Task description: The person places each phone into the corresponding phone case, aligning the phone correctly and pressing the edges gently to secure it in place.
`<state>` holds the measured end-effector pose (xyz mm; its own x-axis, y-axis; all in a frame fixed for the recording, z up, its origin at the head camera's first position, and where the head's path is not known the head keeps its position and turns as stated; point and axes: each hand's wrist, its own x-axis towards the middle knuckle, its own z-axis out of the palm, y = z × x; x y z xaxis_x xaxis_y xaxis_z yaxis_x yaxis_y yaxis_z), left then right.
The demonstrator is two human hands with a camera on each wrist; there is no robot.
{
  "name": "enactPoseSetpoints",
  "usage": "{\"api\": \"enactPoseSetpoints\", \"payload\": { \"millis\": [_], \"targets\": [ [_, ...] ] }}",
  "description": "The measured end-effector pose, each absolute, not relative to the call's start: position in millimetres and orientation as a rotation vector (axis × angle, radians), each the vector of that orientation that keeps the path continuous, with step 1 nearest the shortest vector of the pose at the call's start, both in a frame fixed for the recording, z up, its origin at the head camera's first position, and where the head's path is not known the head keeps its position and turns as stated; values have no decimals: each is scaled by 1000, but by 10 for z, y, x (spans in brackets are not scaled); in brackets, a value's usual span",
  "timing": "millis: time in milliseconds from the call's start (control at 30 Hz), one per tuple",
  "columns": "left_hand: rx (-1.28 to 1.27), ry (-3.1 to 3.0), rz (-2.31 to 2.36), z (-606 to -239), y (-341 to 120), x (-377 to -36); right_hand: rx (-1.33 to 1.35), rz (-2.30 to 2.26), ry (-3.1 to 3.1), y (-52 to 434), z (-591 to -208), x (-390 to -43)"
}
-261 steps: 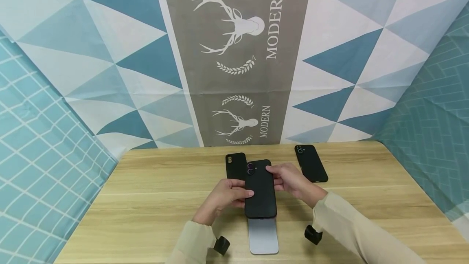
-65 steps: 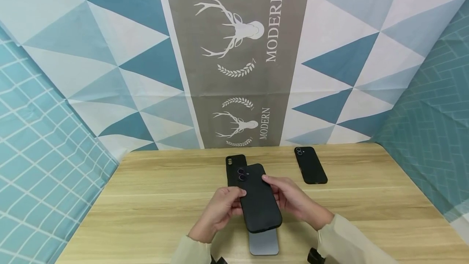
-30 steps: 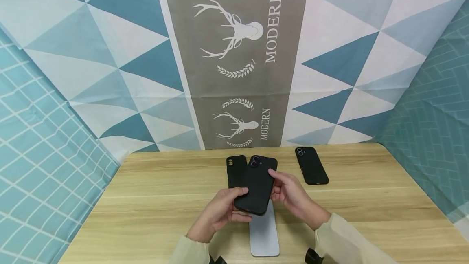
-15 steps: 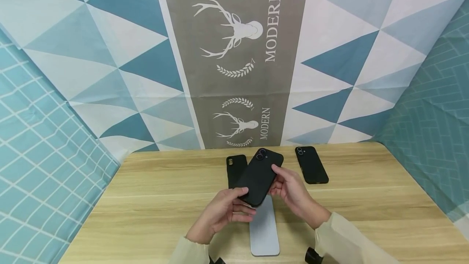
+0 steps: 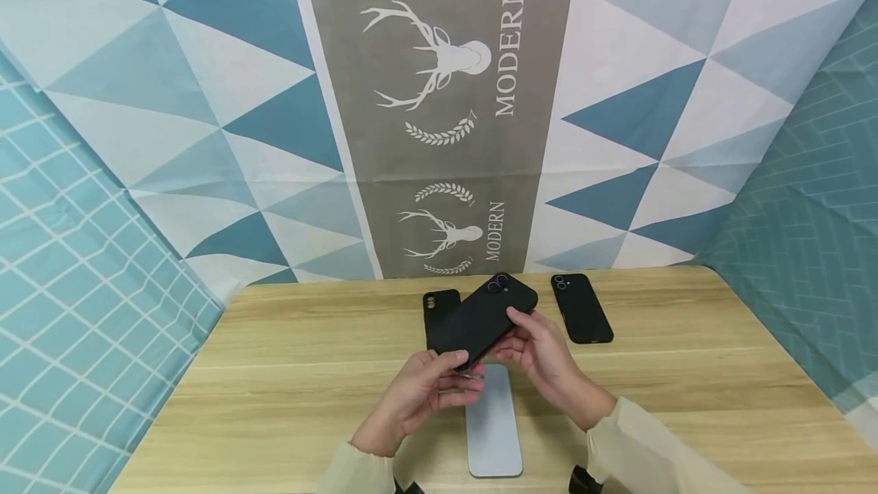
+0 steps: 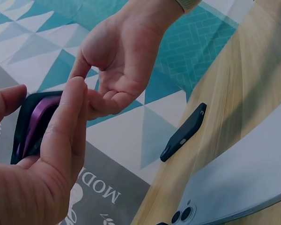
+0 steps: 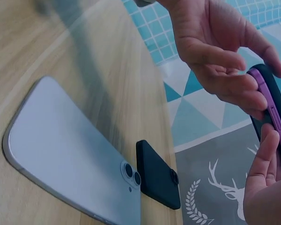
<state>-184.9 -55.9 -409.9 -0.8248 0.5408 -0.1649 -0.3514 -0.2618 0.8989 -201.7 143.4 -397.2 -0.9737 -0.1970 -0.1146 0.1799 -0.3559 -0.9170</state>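
Observation:
A purple phone in a black case hangs above the table, tilted, its camera end pointing far right. My left hand grips its near lower end, thumb on the back. My right hand holds its right edge with thumb and fingertips. In the left wrist view the purple phone edge shows inside the case between my left thumb and fingers. The right wrist view shows the same cased phone pinched between both hands. Below them a pale blue phone lies face down on the wooden table.
A black case lies flat behind the held phone, partly hidden by it. Another black-cased phone lies at the far right. Patterned blue cloth walls close in the table at the back and sides.
The cased phone has risen off the pale blue phone and turned clockwise, its camera end swinging far and right. Both hands stayed on it and moved slightly away from me.

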Motion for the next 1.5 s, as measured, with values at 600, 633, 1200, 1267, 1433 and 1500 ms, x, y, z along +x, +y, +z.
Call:
{"api": "enactPoseSetpoints", "payload": {
  "millis": [600, 633, 1200, 1267, 1433, 1500],
  "targets": [
    [227, 1417, 2388, -4084, -591, -1862, -179, -2395, 1599, 1472, -3988, -2014],
    [239, 1423, 2396, -4082, -605, -1864, -181, -2389, 1622, 1487, -3989, -2018],
    [322, 1581, 2419, -4029, -771, -1895, -282, -2333, 1759, 1654, -3994, -1947],
    [304, 1600, 2435, -4023, -777, -1901, -311, -2344, 1732, 1630, -3981, -1928],
    [263, 1585, 2487, -4000, -740, -1922, -309, -2443, 1676, 1537, -3939, -1897],
    [220, 1577, 2512, -3992, -707, -1929, -295, -2475, 1649, 1509, -3931, -1890]
  ]
}}
